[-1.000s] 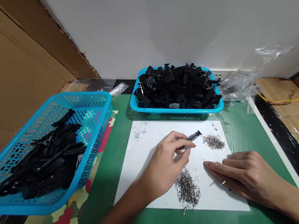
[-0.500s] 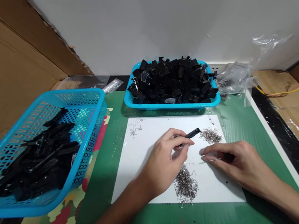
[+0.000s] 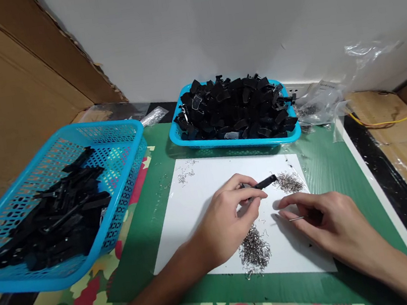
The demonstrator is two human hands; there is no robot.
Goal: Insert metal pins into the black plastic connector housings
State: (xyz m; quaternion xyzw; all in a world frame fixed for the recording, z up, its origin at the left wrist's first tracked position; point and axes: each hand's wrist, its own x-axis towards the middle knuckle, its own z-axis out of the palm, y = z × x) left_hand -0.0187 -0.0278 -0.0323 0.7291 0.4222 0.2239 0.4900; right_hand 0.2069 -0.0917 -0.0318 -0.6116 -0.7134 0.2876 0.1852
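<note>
Left hand (image 3: 231, 214) pinching black part (image 3: 266, 182) above white sheet (image 3: 174, 213)

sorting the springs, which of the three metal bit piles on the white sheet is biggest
The pile at the sheet's near edge, below the left hand, covers most area.

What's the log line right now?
left hand: holds black part | right hand: holds thin rod | metal bits: piled on white sheet
</note>
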